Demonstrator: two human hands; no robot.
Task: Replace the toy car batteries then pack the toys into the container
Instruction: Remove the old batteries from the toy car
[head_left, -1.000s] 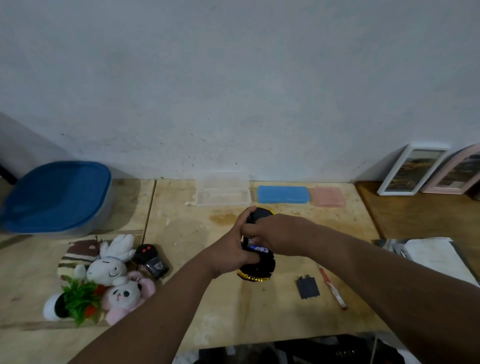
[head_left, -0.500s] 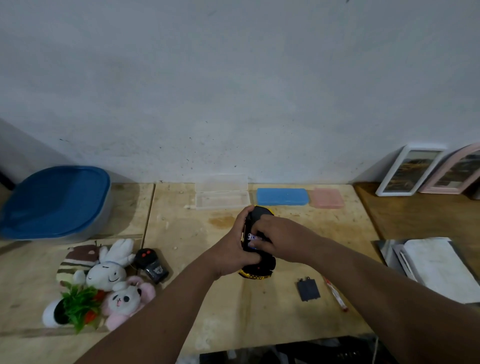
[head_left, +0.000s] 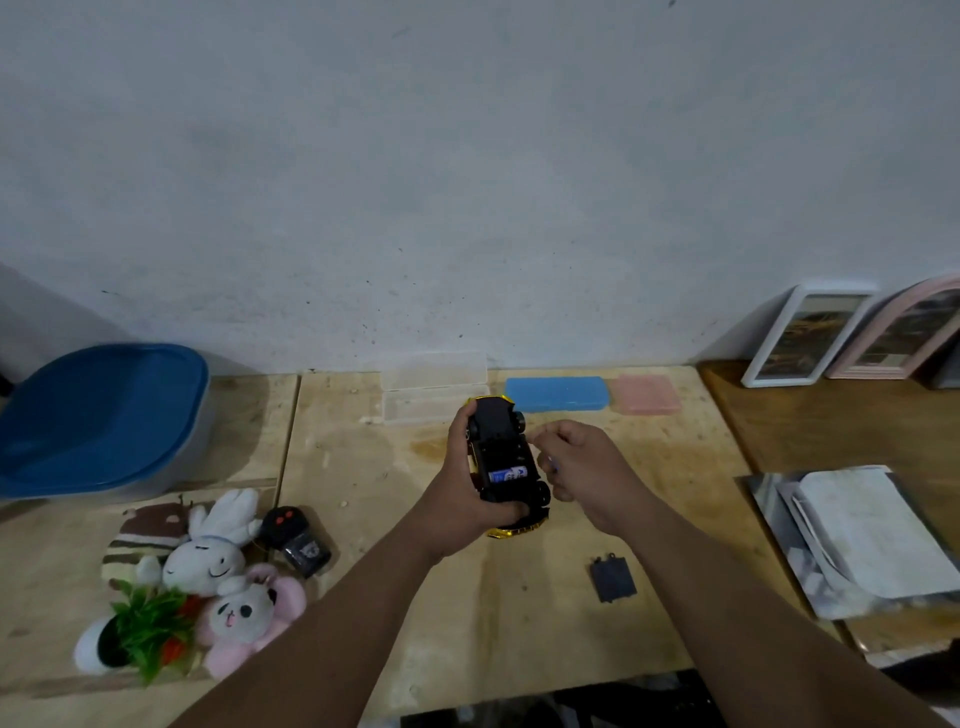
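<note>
The toy car (head_left: 501, 457) is upside down above the table, black underside up, gold body showing at both ends. My left hand (head_left: 467, 499) grips it from the left side. Its battery bay is uncovered and one blue-and-white battery (head_left: 508, 474) lies in it. My right hand (head_left: 582, 470) is just right of the car, fingers curled around a small bluish battery (head_left: 550, 464), mostly hidden. The dark battery cover (head_left: 613, 579) lies on the table. The blue-lidded container (head_left: 104, 415) sits at the far left, lid on.
Plush toys (head_left: 218, 566), a small potted plant (head_left: 135, 634) and a black remote (head_left: 293, 532) lie at the left front. Clear (head_left: 434, 395), blue (head_left: 556, 393) and pink (head_left: 647, 395) cases line the wall. Papers (head_left: 862, 535) and picture frames (head_left: 800, 338) are at right.
My right hand has come off the car's underside and pulled to the right, leaving the battery bay in view. The car has tilted up slightly in my left hand.
</note>
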